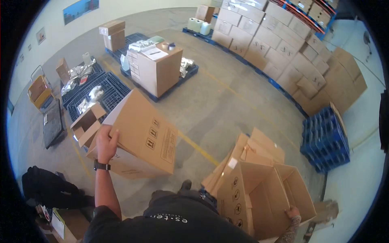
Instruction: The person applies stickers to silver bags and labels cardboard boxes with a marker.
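While I watch through the head camera, this is what I read off the scene.

Left hand: my left hand (106,146) has its grip closed over the upper edge of a closed cardboard box (139,135), held tilted and lifted clear of the floor (219,105).

Right hand: my right hand (292,212) has its fingers hooked over the rim of an open box (259,198), which lies on its side on the floor by my feet.

Flattened cartons: a leaning stack of flattened cartons (259,148) stands just behind the open box, touching it.

Small open box: a small open box (87,123) sits just beside the lifted box, toward the blue pallets (103,93).

Background: a tall box on a pallet (158,69) stands mid-floor; a wall of stacked cartons (283,44) runs along the far right, with a pile of blue pallets (324,137) near its end.

Progress: I judge one box made up and in hand, one opened but unfinished, and the flat stack untouched.
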Demonstrator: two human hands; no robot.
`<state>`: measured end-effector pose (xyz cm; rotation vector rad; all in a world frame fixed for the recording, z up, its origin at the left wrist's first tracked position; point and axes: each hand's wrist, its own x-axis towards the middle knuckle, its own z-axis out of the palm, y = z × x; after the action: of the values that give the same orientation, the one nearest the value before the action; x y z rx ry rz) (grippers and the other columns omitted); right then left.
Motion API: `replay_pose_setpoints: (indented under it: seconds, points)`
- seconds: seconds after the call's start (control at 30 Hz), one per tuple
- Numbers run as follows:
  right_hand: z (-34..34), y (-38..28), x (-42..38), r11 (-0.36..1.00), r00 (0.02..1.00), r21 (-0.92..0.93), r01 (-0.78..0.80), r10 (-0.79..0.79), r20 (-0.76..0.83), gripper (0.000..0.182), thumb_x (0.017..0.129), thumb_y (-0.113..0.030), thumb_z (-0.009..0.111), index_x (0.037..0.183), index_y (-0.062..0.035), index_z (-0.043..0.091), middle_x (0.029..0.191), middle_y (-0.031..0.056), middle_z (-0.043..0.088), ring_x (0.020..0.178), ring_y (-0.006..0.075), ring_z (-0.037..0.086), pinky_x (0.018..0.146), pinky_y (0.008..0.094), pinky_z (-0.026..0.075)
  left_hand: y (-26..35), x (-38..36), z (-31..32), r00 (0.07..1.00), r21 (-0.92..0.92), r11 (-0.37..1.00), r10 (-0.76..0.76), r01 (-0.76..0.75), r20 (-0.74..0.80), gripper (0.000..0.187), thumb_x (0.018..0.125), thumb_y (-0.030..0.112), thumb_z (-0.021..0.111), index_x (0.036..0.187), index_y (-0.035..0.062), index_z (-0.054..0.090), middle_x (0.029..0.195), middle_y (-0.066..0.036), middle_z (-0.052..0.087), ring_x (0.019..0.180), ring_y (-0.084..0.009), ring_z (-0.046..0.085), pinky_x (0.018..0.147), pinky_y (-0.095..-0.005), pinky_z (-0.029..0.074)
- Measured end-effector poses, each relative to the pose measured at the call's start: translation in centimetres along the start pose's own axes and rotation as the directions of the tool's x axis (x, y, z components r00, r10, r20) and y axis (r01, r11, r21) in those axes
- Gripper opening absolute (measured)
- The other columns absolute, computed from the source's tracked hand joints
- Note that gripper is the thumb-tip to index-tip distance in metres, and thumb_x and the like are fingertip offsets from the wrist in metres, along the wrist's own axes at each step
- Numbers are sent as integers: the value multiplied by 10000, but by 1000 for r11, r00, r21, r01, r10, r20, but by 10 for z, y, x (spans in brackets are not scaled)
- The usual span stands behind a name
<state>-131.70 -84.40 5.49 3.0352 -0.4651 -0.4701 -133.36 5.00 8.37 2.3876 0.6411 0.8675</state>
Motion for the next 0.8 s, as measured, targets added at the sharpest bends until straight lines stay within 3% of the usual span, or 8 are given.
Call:
replay_pose_setpoints:
  seconds: [0.07,0.3,0.4,0.47,0.6,0.67,0.73,0.8]
  points:
    - [-44,-50,46,1000,991,20,19,-22,132,501,780,-368,708,1161,-46,663,1134,214,664,1078,406,616,921,464,497,8,24,31,994,-86,991,94,-99,-55,223,870,192,662,823,-10,581,713,-165,510,627,-315,531,565,-408,393]
    - [-133,-142,271,985,980,-57,166,-158,123,520,804,-391,699,1230,-99,634,1177,209,648,1124,386,597,948,460,481,61,138,168,988,27,1000,2,2,-155,213,861,174,670,809,-3,563,717,-157,503,648,-353,521,573,-424,387]
    - [-170,-195,350,983,988,-105,149,-143,65,494,819,-359,699,1231,-97,628,1169,207,652,1117,382,603,946,460,482,76,207,237,978,0,1000,-2,2,-209,234,862,203,669,813,-1,566,716,-160,531,654,-368,537,577,-438,399]
    - [-187,-217,403,985,986,-41,166,-166,13,447,836,-298,693,1229,-99,622,1137,212,659,1094,388,611,938,464,486,81,253,282,980,21,985,-166,169,-112,263,867,244,660,808,0,581,715,-177,574,676,-376,576,598,-452,431]
    - [-222,-254,497,993,996,-95,77,-80,-34,376,845,-243,685,1181,-85,628,1071,212,673,1035,400,630,891,479,502,57,323,368,973,76,972,-225,221,47,318,856,285,672,792,-19,604,729,-227,619,710,-407,615,645,-474,470]
    - [-234,-270,563,980,974,-12,197,-197,-110,335,842,-239,685,1129,-75,630,1017,205,683,983,412,642,835,496,513,46,339,410,985,98,981,-170,167,21,333,854,277,675,759,-28,585,707,-232,590,679,-410,589,617,-462,451]
    - [-257,-309,616,981,973,-21,194,-195,-119,326,837,-254,688,1099,-68,628,1000,203,685,966,412,647,813,499,515,45,355,443,992,121,984,-129,129,-7,352,853,270,678,725,-38,565,685,-238,561,648,-413,563,589,-451,432]
    - [-283,-344,681,980,972,-47,194,-198,-124,321,833,-270,691,1068,-61,626,983,202,688,949,413,652,791,502,517,55,372,470,966,80,964,-257,255,23,383,833,283,700,695,-45,560,669,-245,556,639,-412,568,587,-452,436]
